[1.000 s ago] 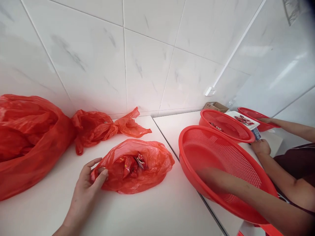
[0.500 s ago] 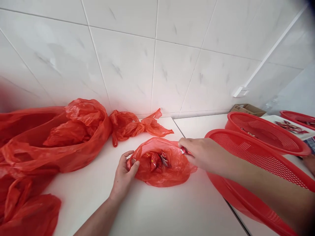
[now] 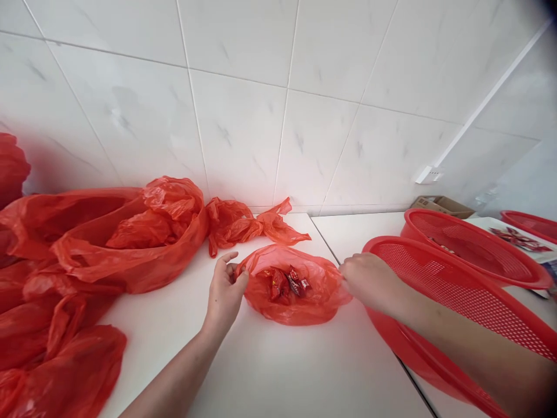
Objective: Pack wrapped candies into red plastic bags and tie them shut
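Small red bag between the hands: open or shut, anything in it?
Open: the red bag has its mouth spread between both hands, showing small wrapped packets inside.

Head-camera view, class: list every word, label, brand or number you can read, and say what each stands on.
No text can be read.
Small shiny wrapped packets in the open red plastic bag: marks too small and blurred.
Brown cardboard box: any print too small to tell.

Bright pic, wide-angle edge distort.
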A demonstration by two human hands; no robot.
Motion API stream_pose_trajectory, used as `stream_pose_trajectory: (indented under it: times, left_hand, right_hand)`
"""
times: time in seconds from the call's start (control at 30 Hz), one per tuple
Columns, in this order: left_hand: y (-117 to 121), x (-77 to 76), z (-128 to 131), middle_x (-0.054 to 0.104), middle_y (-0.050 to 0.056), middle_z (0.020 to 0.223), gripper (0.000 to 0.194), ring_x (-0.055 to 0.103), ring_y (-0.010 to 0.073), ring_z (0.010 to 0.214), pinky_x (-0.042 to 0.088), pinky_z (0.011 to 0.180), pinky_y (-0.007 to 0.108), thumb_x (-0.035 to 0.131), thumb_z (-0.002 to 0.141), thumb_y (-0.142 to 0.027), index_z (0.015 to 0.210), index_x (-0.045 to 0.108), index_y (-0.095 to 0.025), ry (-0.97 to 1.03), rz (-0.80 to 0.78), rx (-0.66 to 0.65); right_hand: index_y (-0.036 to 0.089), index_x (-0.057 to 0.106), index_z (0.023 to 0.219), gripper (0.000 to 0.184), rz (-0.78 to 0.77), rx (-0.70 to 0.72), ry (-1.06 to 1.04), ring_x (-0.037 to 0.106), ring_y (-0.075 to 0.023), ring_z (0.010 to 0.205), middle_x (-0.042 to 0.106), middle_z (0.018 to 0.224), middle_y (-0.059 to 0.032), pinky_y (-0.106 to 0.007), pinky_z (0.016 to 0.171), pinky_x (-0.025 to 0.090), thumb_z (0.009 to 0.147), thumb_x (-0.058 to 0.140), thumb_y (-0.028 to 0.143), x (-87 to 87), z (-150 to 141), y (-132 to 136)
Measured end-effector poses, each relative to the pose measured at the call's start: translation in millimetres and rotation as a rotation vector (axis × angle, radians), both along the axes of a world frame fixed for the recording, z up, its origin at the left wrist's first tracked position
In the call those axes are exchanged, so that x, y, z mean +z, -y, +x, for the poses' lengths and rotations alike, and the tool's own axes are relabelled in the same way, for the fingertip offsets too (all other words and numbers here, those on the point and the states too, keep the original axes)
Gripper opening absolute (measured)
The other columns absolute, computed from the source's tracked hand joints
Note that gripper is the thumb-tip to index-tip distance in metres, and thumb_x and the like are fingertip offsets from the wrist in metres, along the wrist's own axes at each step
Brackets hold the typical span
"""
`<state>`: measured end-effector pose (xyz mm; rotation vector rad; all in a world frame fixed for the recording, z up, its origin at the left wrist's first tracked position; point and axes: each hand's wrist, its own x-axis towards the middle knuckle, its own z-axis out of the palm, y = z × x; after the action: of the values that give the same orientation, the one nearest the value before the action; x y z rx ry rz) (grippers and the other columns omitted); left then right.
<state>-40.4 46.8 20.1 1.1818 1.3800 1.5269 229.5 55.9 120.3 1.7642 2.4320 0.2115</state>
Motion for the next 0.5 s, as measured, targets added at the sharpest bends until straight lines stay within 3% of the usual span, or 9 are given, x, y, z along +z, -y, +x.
stream_pose_trajectory:
  times: [0.07,0.17,0.23,0.3,0.4,0.5]
  left_hand:
    - [-9,29.2,4,0.051,-0.006,0.070,0.042,0.049,0.0099,0.058,0.040,0.056,0.021,0.061,0.077,-0.027,0.115,0.045,-0.022,0.033,0.051,-0.030]
    - [-18,91.4,9,0.059,-0.002,0.080,0.041,0.055,0.0100,0.067,0.044,0.060,0.021,0.064,0.073,-0.018,0.110,0.047,-0.020,0.108,0.276,-0.082]
    - [-16,135.0,13,0.061,0.000,0.087,0.042,0.060,0.0126,0.080,0.048,0.066,0.024,0.064,0.073,-0.015,0.111,0.048,-0.022,0.114,0.475,-0.145]
    - [-9,169.9,16,0.061,0.003,0.097,0.046,0.060,0.0135,0.083,0.050,0.068,0.025,0.063,0.072,-0.011,0.114,0.049,-0.024,0.017,0.558,-0.250]
    - [3,194.4,18,0.059,0.005,0.113,0.050,0.061,0.0139,0.083,0.053,0.066,0.026,0.060,0.073,-0.008,0.119,0.049,-0.026,-0.182,0.560,-0.317]
    - [10,190.0,17,0.060,0.004,0.116,0.050,0.062,0.0140,0.085,0.053,0.066,0.026,0.056,0.078,-0.007,0.123,0.048,-0.029,-0.398,0.529,-0.292]
  right_hand:
    - [0.019,0.047,0.050,0.026,-0.009,-0.118,-0.249,0.042,-0.0131,0.045,0.050,0.049,-0.0002,-0.028,0.049,0.029,0.075,0.053,0.017,17.8,-1,-10]
    - [0.020,0.050,0.057,0.020,0.046,-0.212,-0.976,0.044,-0.0119,0.047,0.052,0.056,0.0007,-0.026,0.046,0.031,0.076,0.053,0.028,61.4,-2,-22]
    - [0.020,0.048,0.061,0.020,0.176,-0.181,-1.383,0.046,-0.0114,0.053,0.053,0.062,0.0010,-0.025,0.049,0.035,0.078,0.051,0.031,87.2,-4,-24]
    - [0.020,0.048,0.063,0.018,0.381,-0.139,-1.611,0.046,-0.0107,0.056,0.050,0.063,0.0029,-0.023,0.051,0.036,0.077,0.053,0.030,101.1,-9,-18]
    - [0.021,0.058,0.072,0.008,0.651,-0.149,-1.635,0.050,-0.0126,0.064,0.055,0.070,0.0029,-0.026,0.058,0.039,0.075,0.060,0.028,96.3,-23,-1]
    - [0.023,0.066,0.083,0.011,0.848,-0.183,-1.437,0.056,-0.0187,0.092,0.062,0.103,-0.0018,-0.034,0.082,0.042,0.078,0.062,0.031,71.6,-40,11]
